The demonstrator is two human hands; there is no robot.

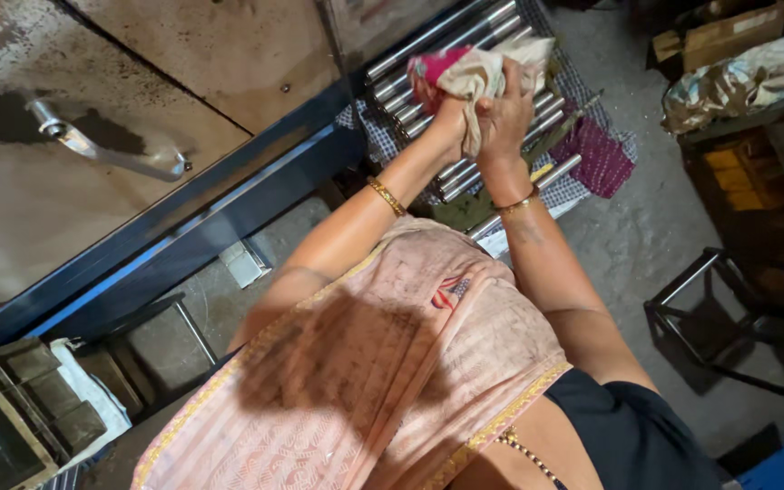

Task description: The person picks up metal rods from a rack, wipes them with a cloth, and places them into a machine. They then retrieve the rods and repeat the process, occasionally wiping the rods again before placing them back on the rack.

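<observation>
Left hand (451, 118) and right hand (505, 109): both clenched on a soft, limp cloth (478, 73), pressed onto steel rods (428, 50) lying on checked fabric (374, 136). Rods likely heavy, slick; best gripped mid-length.
</observation>
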